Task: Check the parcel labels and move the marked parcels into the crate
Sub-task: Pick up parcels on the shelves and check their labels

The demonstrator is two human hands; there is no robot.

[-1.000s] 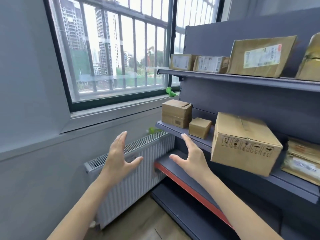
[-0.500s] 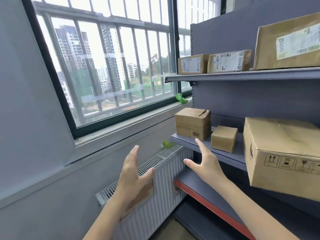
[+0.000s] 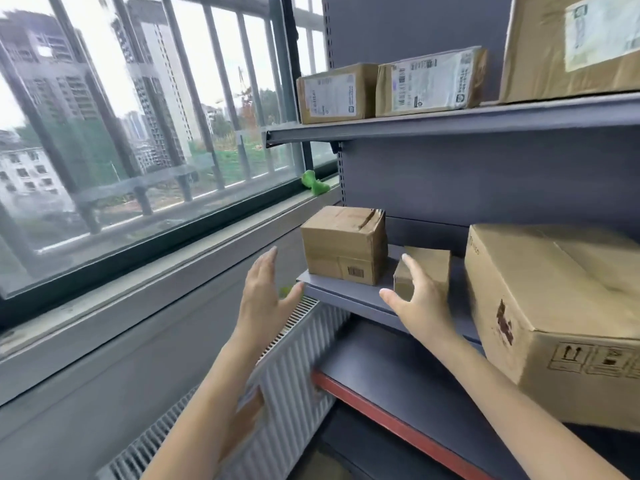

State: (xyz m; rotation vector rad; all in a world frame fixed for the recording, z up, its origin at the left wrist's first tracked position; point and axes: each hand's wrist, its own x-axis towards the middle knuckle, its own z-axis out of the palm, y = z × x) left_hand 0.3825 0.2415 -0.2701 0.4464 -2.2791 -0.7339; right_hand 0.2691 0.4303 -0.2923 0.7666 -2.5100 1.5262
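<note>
A brown cardboard parcel (image 3: 343,245) with a barcode on its front stands at the left end of the middle shelf (image 3: 346,294). A small brown box (image 3: 429,268) sits right of it, and a large box (image 3: 561,317) overhangs the shelf edge at the right. My left hand (image 3: 263,296) is raised with straight fingers just left of the shelf end, holding nothing. My right hand (image 3: 420,303) is spread in front of the small box, partly covering it; contact is unclear. No crate is in view.
The top shelf (image 3: 450,121) carries two labelled parcels (image 3: 334,93) (image 3: 429,81) and a bigger labelled one (image 3: 571,46). A white radiator (image 3: 294,375) stands below the barred window (image 3: 138,116). A green object (image 3: 313,183) lies on the sill. A red-edged lower shelf (image 3: 381,386) juts out.
The view has closed in on the shelves. Both hands have risen and moved forward toward the left end of the middle shelf; the right hand now overlaps the small box.
</note>
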